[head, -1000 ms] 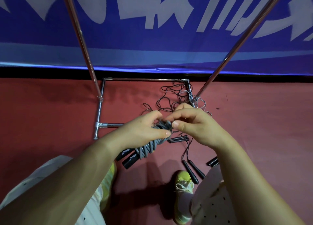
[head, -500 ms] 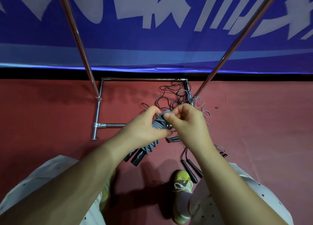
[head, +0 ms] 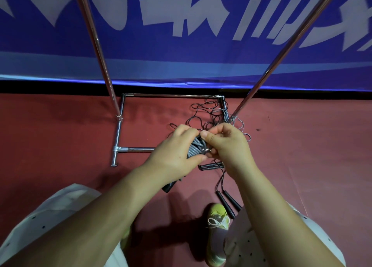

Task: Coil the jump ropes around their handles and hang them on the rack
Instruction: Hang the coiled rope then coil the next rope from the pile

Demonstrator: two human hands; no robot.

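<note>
Tucking the end at frame centre: grey rope (head: 194, 149) bundle is gripped by left hand (head: 177, 152), pinched by right hand (head: 227, 146); bundle raised since earlier, hanging likely next.

A sports hall or gym: a red court floor (head: 60, 138) is running to a blue banner (head: 181, 61) with big white lettering on the far wall, a chrome rack (head: 118, 138) is standing on it, and jump ropes (head: 211, 113) are lying loose beside its base.
</note>
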